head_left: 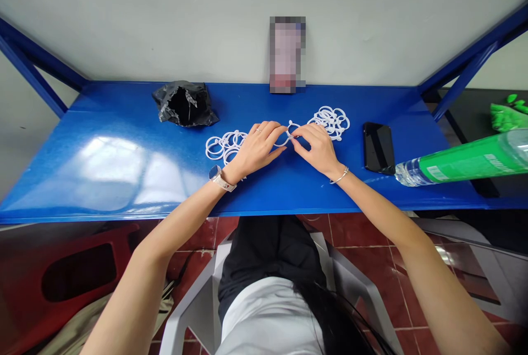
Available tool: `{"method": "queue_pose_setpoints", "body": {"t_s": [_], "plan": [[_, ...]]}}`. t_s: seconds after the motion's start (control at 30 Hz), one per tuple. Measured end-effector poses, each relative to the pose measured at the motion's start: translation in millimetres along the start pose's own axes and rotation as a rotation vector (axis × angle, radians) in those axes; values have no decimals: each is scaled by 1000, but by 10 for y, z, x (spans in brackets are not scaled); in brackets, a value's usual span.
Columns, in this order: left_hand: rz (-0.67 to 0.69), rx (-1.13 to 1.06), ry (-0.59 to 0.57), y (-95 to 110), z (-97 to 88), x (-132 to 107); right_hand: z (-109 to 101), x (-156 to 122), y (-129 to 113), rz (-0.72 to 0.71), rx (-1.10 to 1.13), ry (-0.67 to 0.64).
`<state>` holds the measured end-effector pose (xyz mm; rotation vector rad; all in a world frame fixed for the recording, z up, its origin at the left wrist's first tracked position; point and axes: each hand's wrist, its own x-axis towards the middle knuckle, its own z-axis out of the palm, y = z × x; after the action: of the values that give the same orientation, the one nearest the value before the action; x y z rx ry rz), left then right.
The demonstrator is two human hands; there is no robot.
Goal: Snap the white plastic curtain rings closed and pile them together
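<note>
My left hand and my right hand meet over the blue table, fingertips nearly touching. Between them are thin white plastic rings with small knobs. One ring is pinched by the left thumb and fingers. Another ring shows at the right fingertips, partly hidden by them. Where the two meet, I cannot tell whether they are linked. Beside my left hand lies a loose group of white rings, partly covered by it. Just behind my right hand rests a second pile of white rings.
A torn black plastic bag sits at the back left. Against the wall leans a pixelated upright rectangle. To the right are a black phone and a clear bottle with a green label. Blue frame bars flank the table.
</note>
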<state>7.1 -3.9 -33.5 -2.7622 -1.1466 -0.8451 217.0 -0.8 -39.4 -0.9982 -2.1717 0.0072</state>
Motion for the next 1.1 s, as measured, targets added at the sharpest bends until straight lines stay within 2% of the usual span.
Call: {"method": "queue_pose_setpoints", "body": {"t_s": [0.17,0.3,0.43,0.77,1.1], "plan": [[-123,-58,-8,-18,-19,0,-14,6,4,-18,24,38],[-146,-114,-35,-39,-7,-6,-12,4,1,-46,37,66],[-161,-134,-9,-53,-8,-6,-13,2,-6,-40,49,60],[-105,-107,87,-46,-36,-14,-19,-5,4,-18,81,36],[-79,-95,125,-41,-25,-21,-4,-22,26,-60,106,64]]}}
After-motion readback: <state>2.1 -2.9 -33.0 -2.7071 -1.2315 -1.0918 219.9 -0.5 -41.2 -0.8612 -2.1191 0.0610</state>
